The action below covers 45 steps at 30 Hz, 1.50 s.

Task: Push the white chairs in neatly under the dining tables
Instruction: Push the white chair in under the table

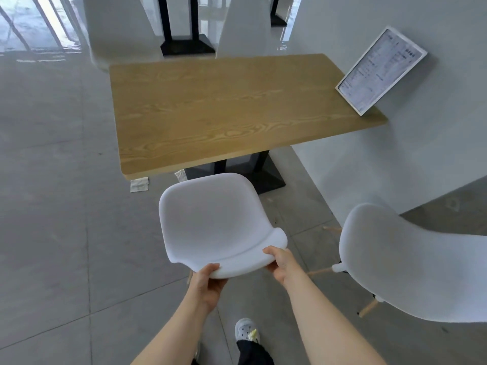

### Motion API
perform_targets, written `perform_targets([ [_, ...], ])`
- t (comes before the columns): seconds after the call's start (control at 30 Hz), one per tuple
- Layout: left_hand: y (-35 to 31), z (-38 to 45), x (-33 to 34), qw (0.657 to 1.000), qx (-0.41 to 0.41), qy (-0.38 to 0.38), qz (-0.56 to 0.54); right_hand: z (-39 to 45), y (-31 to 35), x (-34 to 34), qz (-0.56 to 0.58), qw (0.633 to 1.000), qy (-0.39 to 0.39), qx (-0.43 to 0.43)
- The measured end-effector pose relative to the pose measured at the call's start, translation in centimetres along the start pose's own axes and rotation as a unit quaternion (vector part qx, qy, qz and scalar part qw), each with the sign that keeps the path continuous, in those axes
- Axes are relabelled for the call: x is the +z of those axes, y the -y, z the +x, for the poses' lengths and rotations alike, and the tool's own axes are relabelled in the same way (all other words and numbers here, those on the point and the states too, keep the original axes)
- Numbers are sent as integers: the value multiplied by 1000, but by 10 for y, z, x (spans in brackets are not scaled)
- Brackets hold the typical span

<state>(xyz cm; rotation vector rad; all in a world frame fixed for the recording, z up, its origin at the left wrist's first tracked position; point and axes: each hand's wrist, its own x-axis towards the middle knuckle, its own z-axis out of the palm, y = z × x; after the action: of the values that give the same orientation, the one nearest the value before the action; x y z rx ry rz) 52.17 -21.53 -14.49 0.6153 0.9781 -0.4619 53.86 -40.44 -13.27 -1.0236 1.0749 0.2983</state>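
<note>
both hands grip a white chair's backrest in front of the wooden worktop

the left hand (pixel 208 283) and right hand (pixel 280 260) each have fingers closed on the top edge of the white chair (pixel 216 219), which stands on the floor just near of the worktop (pixel 224 109), its seat not under it. a second white chair (pixel 411 264) stands to the right, and a framed sign (pixel 380 71) leans at the worktop's far right.

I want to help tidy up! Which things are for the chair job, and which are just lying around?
For the job: held white chair, second white chair, wooden table, left hand, right hand.

Lying about: framed menu, paper scraps on the floor.
</note>
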Motion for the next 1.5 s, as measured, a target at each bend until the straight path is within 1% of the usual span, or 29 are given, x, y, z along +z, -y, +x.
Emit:
perform_targets([
  [0.13,5,5,26,999,24,-29,-9,19,20,-3,-16,999,32,8],
  [0.2,0,6,31,999,37,-39,4,24,24,1,-24,999,38,12],
  [0.3,-4,9,40,995,63,-73,17,32,32,5,-42,997,54,28],
  [0.4,1,3,39,991,74,-108,26,34,27,-4,-60,995,61,44],
  [0.47,12,-11,34,990,87,-108,16,30,21,-17,-72,993,75,48],
  [0.6,41,-52,28,988,127,-92,10,17,21,-41,-63,987,146,37],
  [0.7,69,-83,26,983,149,-101,21,-1,26,-67,-74,985,154,10],
  [0.83,125,-121,28,981,167,-89,37,-32,26,-125,-59,987,148,-11],
  [0.93,184,-143,25,982,168,-75,46,-58,12,-191,-53,989,136,-24],
  [1.03,261,-159,21,987,128,-84,57,-76,1,-278,-33,995,95,-7],
  [1.13,332,-182,31,988,97,-95,72,-87,8,-360,-14,999,52,-4],
  [1.3,413,-202,73,986,109,-77,104,-91,44,-460,20,999,34,-36],
  [1.4,463,-203,107,986,112,-66,106,-80,66,-507,15,997,47,-51],
  [1.5,525,-196,145,986,116,-78,92,-66,87,-558,-9,996,78,-38],
])
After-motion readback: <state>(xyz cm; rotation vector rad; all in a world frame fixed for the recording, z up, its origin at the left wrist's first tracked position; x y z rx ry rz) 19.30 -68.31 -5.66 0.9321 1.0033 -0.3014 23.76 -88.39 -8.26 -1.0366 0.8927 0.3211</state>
